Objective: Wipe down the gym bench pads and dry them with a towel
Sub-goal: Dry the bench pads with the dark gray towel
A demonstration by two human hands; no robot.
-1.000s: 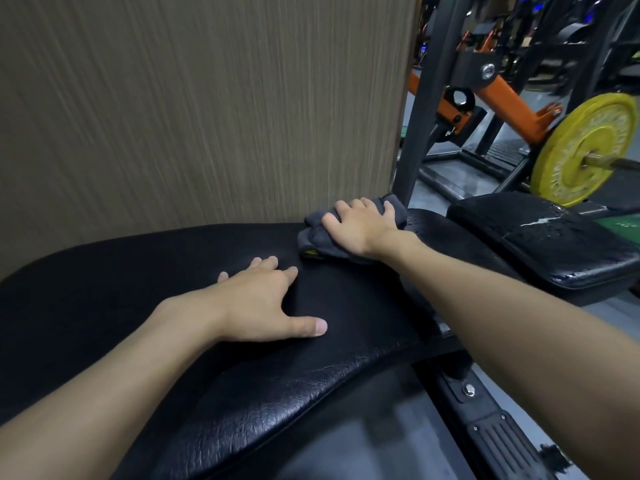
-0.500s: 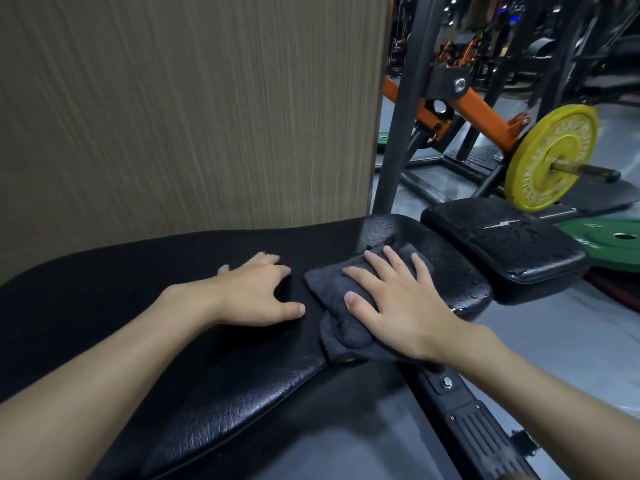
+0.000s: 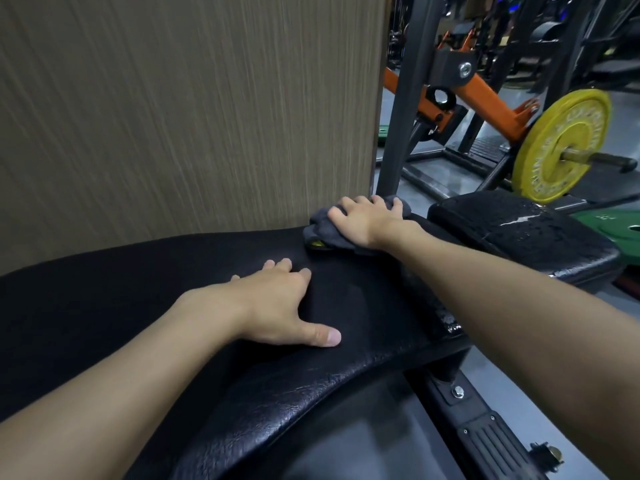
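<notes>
At the bench pad's (image 3: 138,306) far edge, the right hand (image 3: 363,223) presses the grey cloth (image 3: 322,232) under spread fingers. The left hand (image 3: 273,306) lies flat, holding nothing. Firm, overlapping strokes should serve best.

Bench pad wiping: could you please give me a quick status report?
Left hand flat on long pad. Right hand pressing grey cloth at its far edge. Seat pad shows droplets. Steel post close behind cloth.
</notes>
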